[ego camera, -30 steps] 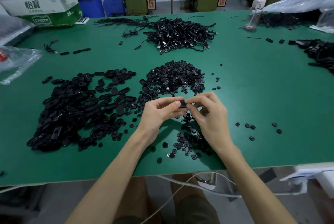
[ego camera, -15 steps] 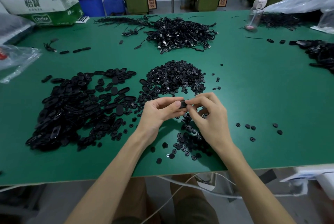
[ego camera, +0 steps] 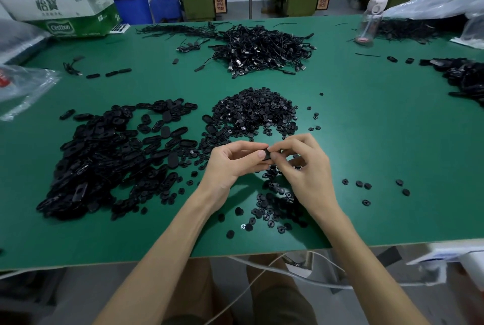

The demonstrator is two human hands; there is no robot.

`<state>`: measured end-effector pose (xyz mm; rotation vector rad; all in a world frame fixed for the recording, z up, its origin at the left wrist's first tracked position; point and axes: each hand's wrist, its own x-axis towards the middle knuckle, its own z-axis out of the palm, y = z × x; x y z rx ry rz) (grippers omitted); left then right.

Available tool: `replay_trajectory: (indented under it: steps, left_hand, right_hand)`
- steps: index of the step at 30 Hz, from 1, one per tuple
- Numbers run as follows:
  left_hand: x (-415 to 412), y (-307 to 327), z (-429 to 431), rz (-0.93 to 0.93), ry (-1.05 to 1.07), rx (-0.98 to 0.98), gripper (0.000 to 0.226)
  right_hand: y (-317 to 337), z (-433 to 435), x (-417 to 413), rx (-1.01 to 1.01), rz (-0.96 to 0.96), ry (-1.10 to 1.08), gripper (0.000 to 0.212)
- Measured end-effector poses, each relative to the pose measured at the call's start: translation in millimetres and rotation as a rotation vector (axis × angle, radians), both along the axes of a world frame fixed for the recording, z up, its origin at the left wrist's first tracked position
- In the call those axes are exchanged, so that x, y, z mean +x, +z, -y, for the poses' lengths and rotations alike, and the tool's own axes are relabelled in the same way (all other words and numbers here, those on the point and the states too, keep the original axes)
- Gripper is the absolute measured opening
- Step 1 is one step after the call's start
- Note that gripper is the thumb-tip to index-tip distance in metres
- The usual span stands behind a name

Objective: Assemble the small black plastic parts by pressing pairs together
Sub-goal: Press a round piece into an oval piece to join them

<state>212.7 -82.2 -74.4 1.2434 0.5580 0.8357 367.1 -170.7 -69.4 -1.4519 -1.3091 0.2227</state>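
Progress looks about nil since a second ago: left hand [ego camera: 230, 164] and right hand [ego camera: 306, 167] still pinch the small black part [ego camera: 267, 154] between them, so that pair's probably mid-press.

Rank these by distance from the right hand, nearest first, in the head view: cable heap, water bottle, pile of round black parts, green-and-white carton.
1. The pile of round black parts, just beyond the right hand.
2. The cable heap, mid-table, farther back.
3. The water bottle, far right edge.
4. The green-and-white carton, far left corner.
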Motion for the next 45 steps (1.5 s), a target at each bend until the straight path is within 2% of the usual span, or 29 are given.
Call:
replay_trajectory:
  steps: [10, 19, 23, 29, 45]
  left_hand:
    - [1.0, -2.1, 1.5, -0.033, 0.065, 0.062, 0.018]
    - [0.9, -1.9, 3.3, -0.051, 0.066, 0.094, 0.016]
    - [1.6, -2.0, 4.4, -0.070, 0.070, 0.118, 0.016]
    - [1.4, -1.9, 4.5, -0.077, 0.070, 0.120, 0.016]
    - [3.6, -1.3, 7.9, -0.172, 0.131, 0.188, 0.020]
  right_hand:
    - [-6.9, -3.0, -2.4, 0.034, 0.101, 0.054, 0.010]
    - [-0.8, -0.8, -1.4, -0.011, -0.093, 0.075, 0.039]
    - [-0.3, 0.8, 1.0, -0.042, -0.245, 0.098, 0.032]
    - [1.8, 1.5, 1.8, -0.056, -0.330, 0.135, 0.025]
    - [3.0, 0.6, -2.8, -0.145, -0.184, 0.111, 0.024]
